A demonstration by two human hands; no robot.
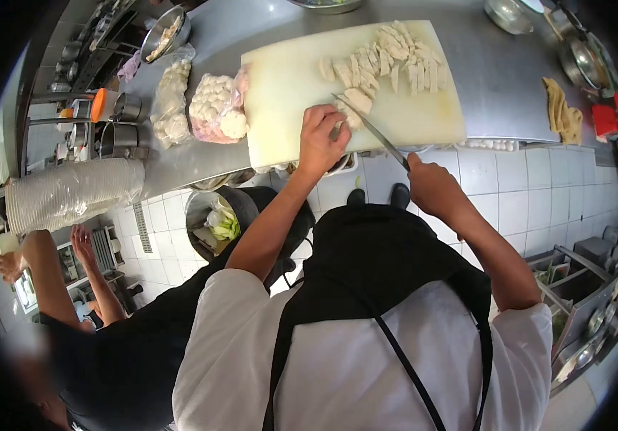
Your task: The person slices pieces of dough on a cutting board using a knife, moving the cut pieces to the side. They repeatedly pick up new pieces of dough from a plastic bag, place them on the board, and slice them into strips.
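Observation:
My right hand [435, 188] grips the handle of a knife [379, 131], whose blade points up and left across a white cutting board [280, 136]. With its fingers curled, my left hand [325, 138] holds down a pale piece of what looks like cooked chicken [358, 101] near the board's front edge. The blade lies against or over that piece, just right of my left fingertips; exact contact is hard to tell. Several cut strips of the same pale food [424, 68] are spread over the upper right of the board.
Left of the board lie clear bags of small white lumps [212, 100]. A co-worker's arm [97, 276] is at far left, by stacked plastic containers [75, 194]. A bin with green leaves [224, 221] stands below the counter. A yellow cloth [562, 111] lies right.

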